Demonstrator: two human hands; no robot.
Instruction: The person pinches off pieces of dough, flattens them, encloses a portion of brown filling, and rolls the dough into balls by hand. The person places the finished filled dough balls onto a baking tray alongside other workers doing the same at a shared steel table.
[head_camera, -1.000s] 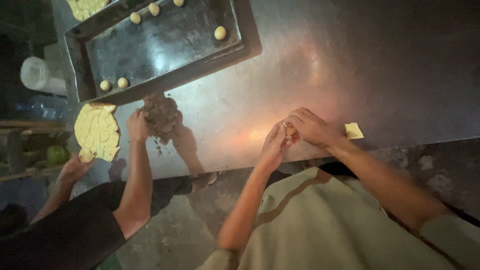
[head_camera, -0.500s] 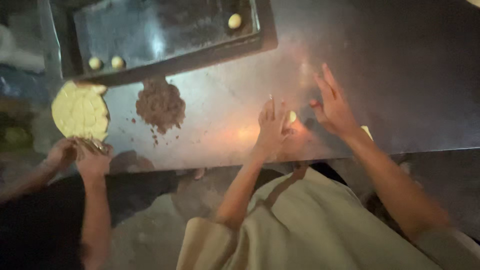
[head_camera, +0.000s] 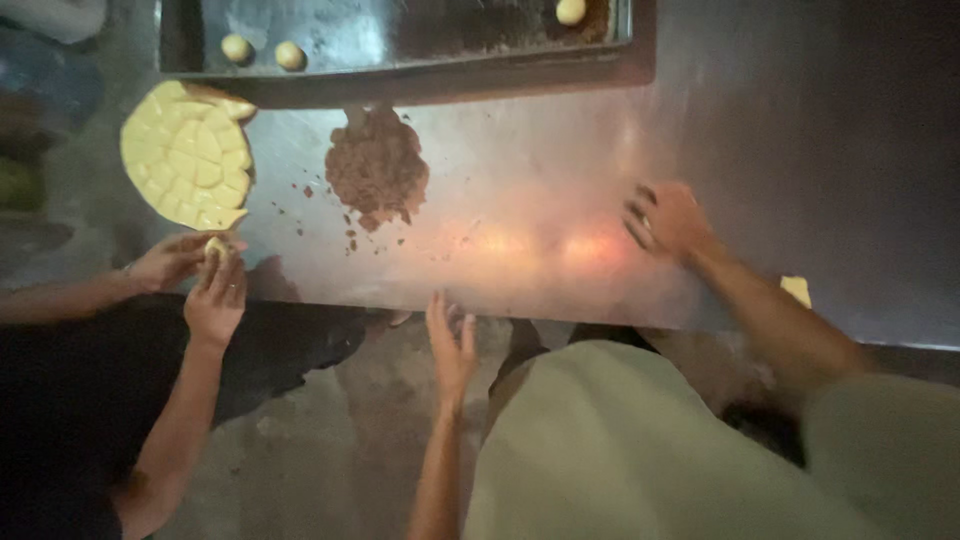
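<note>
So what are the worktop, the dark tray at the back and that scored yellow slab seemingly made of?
The grey worktop looks like bare brushed metal, probably steel: it throws back a warm smeared glare. The dark rectangular tray also seems metal, duller, with a raised rim and a faint sheen. The pale yellow scored slab looks like soft matte dough, cut into a grid of squares with uneven edges.

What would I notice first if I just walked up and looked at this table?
Probably the big yellow slab of dough scored into little squares, at the left edge of the shiny metal table. Next, the crumbly brown heap of filling in the middle, just below a dark tray holding small dough balls. Another person's hands pinch a yellow piece beside the slab.
</note>
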